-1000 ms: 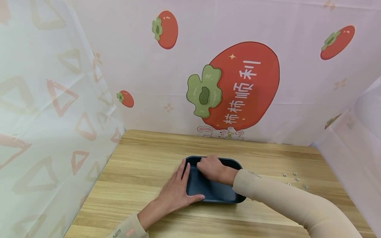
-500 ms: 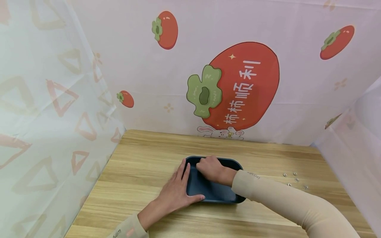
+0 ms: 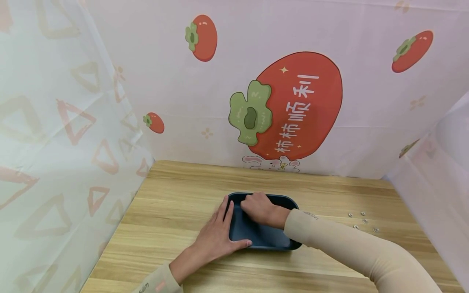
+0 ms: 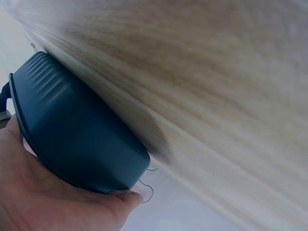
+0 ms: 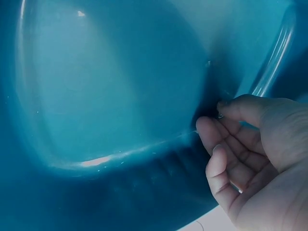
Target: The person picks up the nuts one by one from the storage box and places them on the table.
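A dark blue rectangular tray point(image 3: 256, 238) with rounded corners rests on the wooden table. My left hand point(image 3: 214, 236) holds its left end, with the thumb along the front rim and the fingers spread at the left side. In the left wrist view, the tray's outer wall point(image 4: 82, 125) lies against that hand. My right hand point(image 3: 260, 208) reaches inside, near the far left part of the tray. In the right wrist view, its thumb and curled fingers pinch a tiny shiny piece point(image 5: 220, 115), mostly hidden, just above the tray's floor.
Several small metal rings, including one ring point(image 3: 375, 230), lie on the table right of the tray, beyond my right sleeve point(image 3: 340, 244). A printed cloth point(image 3: 183, 134) stands along the table's back edge, and more cloth encloses both sides.
My right hand and sleeve have shifted very slightly left inside the tray. The left hand and the tray have stayed put.
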### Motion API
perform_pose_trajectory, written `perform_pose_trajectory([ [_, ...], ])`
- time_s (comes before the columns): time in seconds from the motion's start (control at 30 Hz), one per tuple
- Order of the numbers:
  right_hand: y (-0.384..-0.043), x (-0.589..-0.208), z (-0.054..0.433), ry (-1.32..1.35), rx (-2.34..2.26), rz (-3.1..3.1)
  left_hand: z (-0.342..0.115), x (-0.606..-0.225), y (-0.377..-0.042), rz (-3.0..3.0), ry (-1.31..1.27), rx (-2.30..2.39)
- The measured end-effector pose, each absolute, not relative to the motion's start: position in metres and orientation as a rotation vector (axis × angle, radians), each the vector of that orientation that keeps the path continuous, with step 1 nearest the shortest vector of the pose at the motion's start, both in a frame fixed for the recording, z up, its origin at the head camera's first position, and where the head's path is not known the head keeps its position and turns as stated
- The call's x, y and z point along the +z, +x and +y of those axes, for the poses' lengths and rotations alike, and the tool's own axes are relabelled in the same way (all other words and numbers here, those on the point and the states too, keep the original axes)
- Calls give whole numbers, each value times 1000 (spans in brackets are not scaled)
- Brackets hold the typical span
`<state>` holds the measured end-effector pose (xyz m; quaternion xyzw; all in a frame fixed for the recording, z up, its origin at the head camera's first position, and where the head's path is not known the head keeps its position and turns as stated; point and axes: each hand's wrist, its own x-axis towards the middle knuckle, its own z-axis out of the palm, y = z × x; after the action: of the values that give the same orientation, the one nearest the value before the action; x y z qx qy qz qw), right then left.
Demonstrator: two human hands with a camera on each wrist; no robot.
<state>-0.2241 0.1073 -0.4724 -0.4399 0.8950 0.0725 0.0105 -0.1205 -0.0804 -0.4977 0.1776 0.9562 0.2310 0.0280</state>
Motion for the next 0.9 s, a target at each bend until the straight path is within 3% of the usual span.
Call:
perform_pose_trajectory([
  [0.43, -223, -466, 109, -1267, 131, 2791, -80, -497, -121, 2949, 546, 725],
  [0.9, -222, -457, 126, -1096, -398, 2752, -79, -499, -122, 2938, 523, 740],
])
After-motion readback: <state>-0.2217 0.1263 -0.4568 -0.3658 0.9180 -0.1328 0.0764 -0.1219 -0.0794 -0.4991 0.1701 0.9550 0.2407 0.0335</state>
